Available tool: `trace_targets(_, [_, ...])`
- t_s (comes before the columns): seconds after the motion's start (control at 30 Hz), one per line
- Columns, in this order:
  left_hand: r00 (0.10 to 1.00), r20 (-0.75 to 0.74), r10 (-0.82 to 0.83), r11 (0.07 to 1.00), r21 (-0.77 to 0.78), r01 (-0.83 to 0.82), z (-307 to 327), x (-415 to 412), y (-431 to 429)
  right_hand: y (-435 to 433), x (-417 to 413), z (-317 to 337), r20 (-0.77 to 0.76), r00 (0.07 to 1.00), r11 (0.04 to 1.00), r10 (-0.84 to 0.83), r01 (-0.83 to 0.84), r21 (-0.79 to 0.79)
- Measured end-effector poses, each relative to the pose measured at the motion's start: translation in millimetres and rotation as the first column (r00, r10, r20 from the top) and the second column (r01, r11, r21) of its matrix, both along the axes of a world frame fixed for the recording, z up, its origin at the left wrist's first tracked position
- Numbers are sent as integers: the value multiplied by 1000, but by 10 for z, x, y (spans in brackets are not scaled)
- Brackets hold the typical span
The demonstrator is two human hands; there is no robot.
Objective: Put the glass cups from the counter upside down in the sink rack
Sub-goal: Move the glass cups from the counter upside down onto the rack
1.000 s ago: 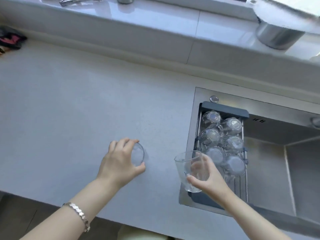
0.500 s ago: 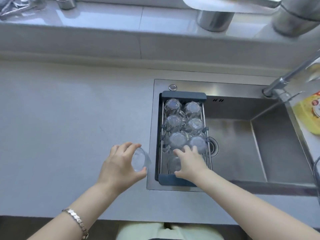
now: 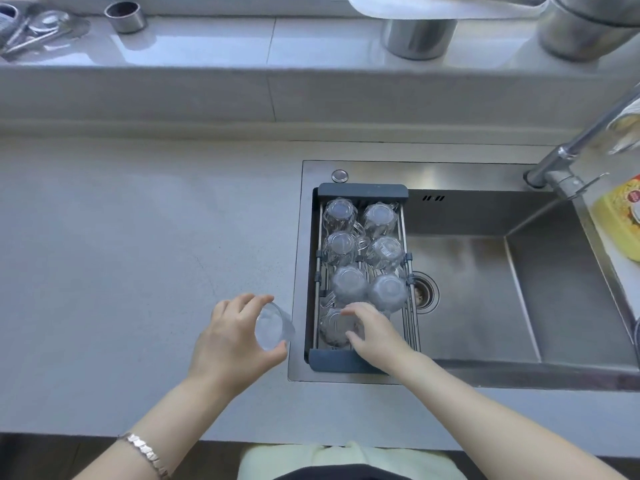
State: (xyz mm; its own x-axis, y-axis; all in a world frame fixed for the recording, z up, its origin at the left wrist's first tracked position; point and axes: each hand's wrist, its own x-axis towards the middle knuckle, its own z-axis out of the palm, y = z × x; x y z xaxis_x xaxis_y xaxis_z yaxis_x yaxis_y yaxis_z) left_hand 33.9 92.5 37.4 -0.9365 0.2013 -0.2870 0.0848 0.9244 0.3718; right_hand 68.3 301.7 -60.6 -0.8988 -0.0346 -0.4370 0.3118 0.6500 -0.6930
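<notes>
Lower centre: right hand (image 3: 372, 332), fingers spread, sets clear glass cup (image 3: 337, 327) base-up in dark-framed wire sink rack (image 3: 362, 191) to drain | left hand (image 3: 230, 341) grips tilted second glass cup (image 3: 273, 326) over grey counter (image 3: 138, 258), seemingly next.

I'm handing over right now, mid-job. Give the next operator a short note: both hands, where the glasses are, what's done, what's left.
Left hand: gripping a clear glass cup, tilted, above the pale grey counter just left of the steel sink.
Right hand: on a clear upside-down cup in the near-left slot of the dark-framed wire sink rack; whether it is released is unclear.
Done: six clear cups sit upside down in three rows behind that one.
Left: let go of the seventh, then invert the left hand's cup into the near-right slot. No other cups show on the counter.
</notes>
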Motion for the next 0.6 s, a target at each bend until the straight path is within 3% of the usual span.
trace_targets(0.1, [999, 43, 20, 997, 70, -23, 30, -17, 131, 71, 45, 175, -66, 998, 997, -19, 14, -80])
trace_targets(0.2, [981, 158, 111, 952, 265, -150, 64, -71, 360, 68, 234, 371, -49, 999, 970, -17, 5, -241])
trace_targets(0.3, [908, 406, 103, 814, 490, -312, 42, -105, 661, 148, 416, 421, -86, 978, 923, -192, 150, -355])
trace_targets(0.4, [842, 539, -7, 738, 571, -359, -76, -75, 938, 425, 529, 465, -89, 932, 875, -353, 295, -383])
trace_targets(0.5, [868, 476, -145, 803, 569, -178, -257, -89, 1149, 756, 608, 556, -137, 930, 926, -341, 308, -219])
trace_targets(0.57, [915, 285, -287, 902, 402, 157, -434, -128, 1239, 964, 623, 607, -169, 929, 944, -330, 320, -83])
trace_targets(0.6, [895, 153, -420, 893, 243, 378, -532, -140, 1284, 1051, 615, 627, -171, 930, 945, -325, 327, -21])
